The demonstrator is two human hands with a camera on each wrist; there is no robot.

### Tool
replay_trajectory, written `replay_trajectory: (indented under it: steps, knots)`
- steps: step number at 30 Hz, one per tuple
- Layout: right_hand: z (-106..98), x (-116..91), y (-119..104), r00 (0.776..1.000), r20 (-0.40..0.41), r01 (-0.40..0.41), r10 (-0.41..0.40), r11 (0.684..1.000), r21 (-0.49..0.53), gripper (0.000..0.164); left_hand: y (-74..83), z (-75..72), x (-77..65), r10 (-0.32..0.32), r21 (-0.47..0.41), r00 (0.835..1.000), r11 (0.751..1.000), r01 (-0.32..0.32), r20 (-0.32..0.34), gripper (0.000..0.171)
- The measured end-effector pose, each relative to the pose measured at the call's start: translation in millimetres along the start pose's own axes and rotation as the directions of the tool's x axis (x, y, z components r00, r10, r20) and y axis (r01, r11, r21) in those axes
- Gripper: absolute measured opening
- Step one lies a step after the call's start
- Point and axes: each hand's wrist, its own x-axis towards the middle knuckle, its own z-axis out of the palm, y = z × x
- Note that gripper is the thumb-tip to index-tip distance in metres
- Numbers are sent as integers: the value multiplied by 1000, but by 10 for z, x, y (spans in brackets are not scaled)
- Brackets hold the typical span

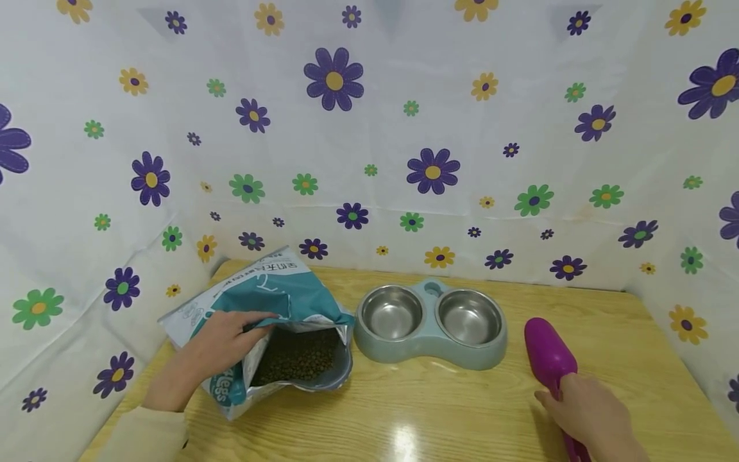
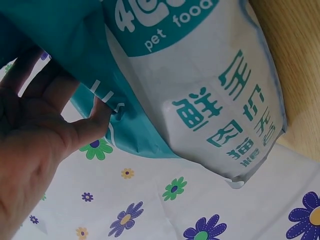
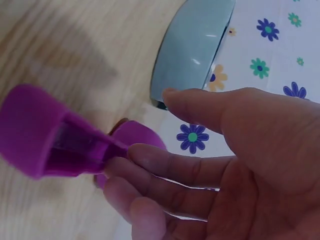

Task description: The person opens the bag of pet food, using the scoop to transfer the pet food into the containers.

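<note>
A teal and white pet food bag [image 1: 312, 289] lies on its side at the left of the table, its mouth gaping toward me. Brown kibble [image 1: 303, 356] shows inside. My left hand [image 1: 225, 340] pinches the upper edge of the bag's mouth; in the left wrist view its thumb [image 2: 100, 120] presses into the teal film. Over at the right, my right hand [image 1: 594, 410] is at the handle of a purple scoop [image 1: 548, 350]. The right wrist view has the fingertips touching the handle [image 3: 82, 145], with the thumb [image 3: 200, 107] stretched out away from it.
A pale blue-green double bowl stand [image 1: 430, 346] with two metal bowls [image 1: 392, 314] sits mid-table between bag and scoop. White flower-print cloth [image 1: 381, 135] hangs behind and on both sides of the wooden table [image 1: 369, 417].
</note>
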Motion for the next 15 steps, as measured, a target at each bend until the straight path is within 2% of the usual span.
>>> replay_trajectory:
  steps: [4,9,15]
  knots:
    - [73,19,101,997,52,-58,57,998,21,43,1,-4,5,-13,-7,1000,1000,13,22,37]
    - [111,44,257,994,95,-54,50,998,39,34,32,15,4,-50,-30,995,998,52,86,43]
    - [142,21,360,988,150,-44,38,998,42,30,98,120,-60,-31,-19,993,999,33,112,48]
